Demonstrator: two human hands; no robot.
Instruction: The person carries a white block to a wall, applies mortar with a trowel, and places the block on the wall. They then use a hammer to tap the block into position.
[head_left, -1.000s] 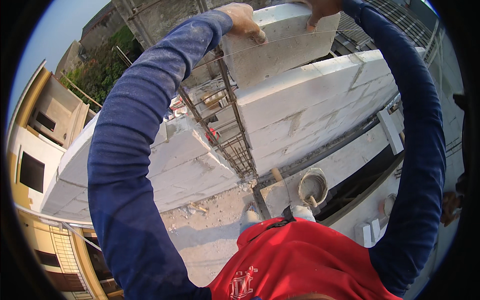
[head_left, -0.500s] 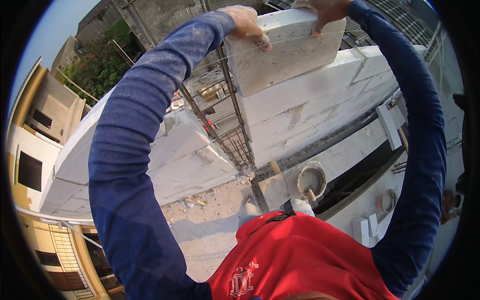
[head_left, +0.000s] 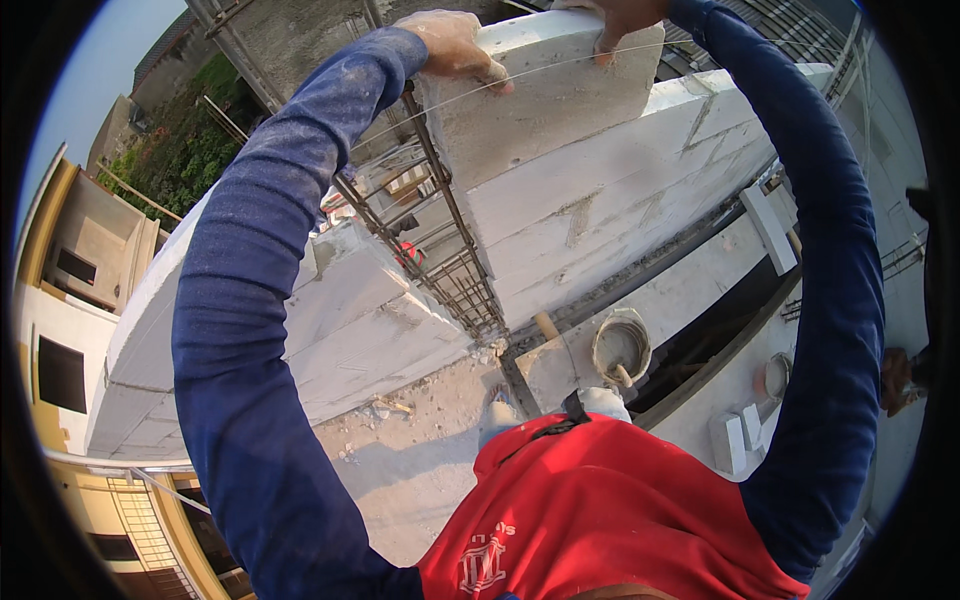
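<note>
A large pale block (head_left: 545, 105) with a rough grey near face stands upright on top of the white block wall (head_left: 590, 195), at the wall's left end. My left hand (head_left: 452, 42) grips its upper left corner, thumb against the near face. Over the top edge farther right, my right hand (head_left: 622, 20) holds it too, with its thumb on the same face. Most fingers of both hands are hidden behind the block. A thin string (head_left: 560, 65) runs across in front of the block's upper part.
Upright steel reinforcing bars (head_left: 455, 260) stand in the gap between this wall and a second white wall (head_left: 365, 320) at left. Below are a round bucket (head_left: 621, 346) on a plank, a dark opening (head_left: 690, 350) beside it, and cut white pieces (head_left: 738, 438) at right.
The view has shifted slightly, so the block, hands and wall top appear farther left and a little higher. Both hands keep the same hold on the block.
</note>
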